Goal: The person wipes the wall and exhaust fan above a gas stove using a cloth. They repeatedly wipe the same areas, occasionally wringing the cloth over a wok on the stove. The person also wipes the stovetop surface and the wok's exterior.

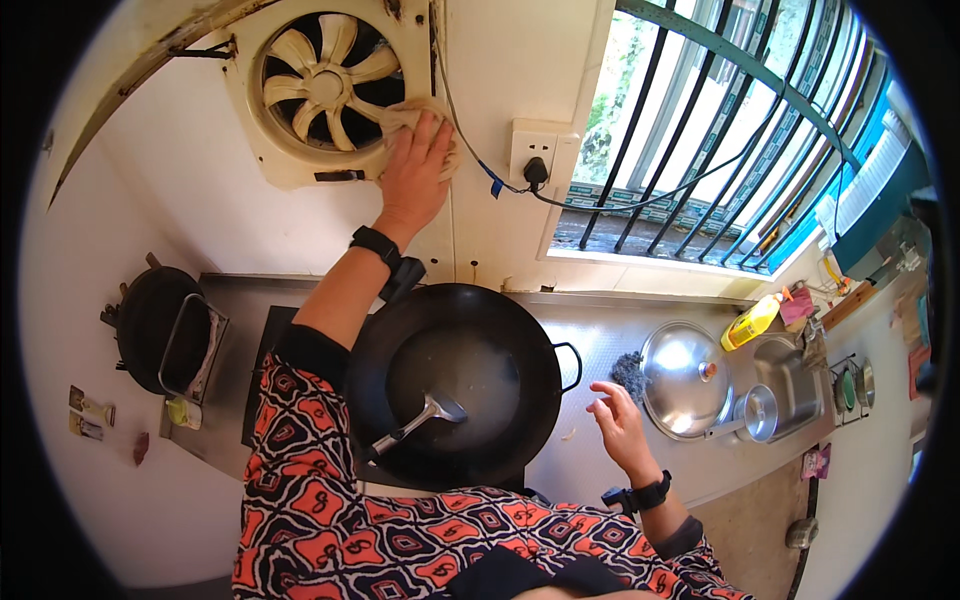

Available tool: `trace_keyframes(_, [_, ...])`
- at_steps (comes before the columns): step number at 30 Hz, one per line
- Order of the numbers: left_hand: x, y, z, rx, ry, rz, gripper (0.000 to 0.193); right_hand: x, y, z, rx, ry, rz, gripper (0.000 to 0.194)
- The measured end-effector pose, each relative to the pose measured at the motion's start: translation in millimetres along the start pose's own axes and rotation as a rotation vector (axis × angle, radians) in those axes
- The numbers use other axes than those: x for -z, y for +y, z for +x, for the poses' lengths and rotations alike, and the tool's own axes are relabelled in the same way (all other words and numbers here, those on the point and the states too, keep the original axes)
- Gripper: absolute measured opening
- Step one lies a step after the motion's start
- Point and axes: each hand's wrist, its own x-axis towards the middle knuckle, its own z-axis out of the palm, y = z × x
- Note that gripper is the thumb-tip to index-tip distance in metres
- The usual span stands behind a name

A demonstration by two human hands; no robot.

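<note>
Reaching up the wall, my left hand [416, 169] presses a pale cloth [403, 120] against the lower right rim of an exhaust fan [326, 86]. The fan's cream blades and housing carry brown stains. My right hand [621, 429] hangs over the steel counter with its fingers apart and nothing in it. It is closest to the loop handle [572, 367] of a large black wok [457, 300]. Cloudy liquid [480, 375] lies in the wok, and a metal spatula [442, 409] rests in it. Part of the cloth is hidden under my left fingers.
A power cable runs from the plugged socket [534, 154] past the barred window [675, 150]. Along the counter are a dark scouring pad [628, 373], a wok lid [679, 367], a yellow spray bottle [750, 324], a saucepan [759, 414] and a sink [787, 360]. Another dark pan [161, 330] leans at left.
</note>
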Motion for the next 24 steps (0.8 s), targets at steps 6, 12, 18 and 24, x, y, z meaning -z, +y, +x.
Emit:
trace_keyframes(6, [7.2,2.0,30.4,-0.072,-0.098,-0.155,0.082,-2.9,14.3,-2.0,-0.066,-0.001,0.036,0.027])
trace_keyframes(12, [16.6,8.2,56.2,-0.053,-0.08,-0.458,0.086,-5.6,17.3,3.9,-0.048,0.003,-0.003,0.027])
trace_keyframes(18, [7.2,18.9,62.4,-0.183,-0.204,-0.318,0.084,-11.6,22.8,4.5,-0.062,0.003,0.023,0.027])
trace_keyframes(24, [-15.5,34.0,27.1,-0.125,-0.182,-0.12,0.072,-13.9,30.8,0.1,-0.065,0.017,0.012,0.027])
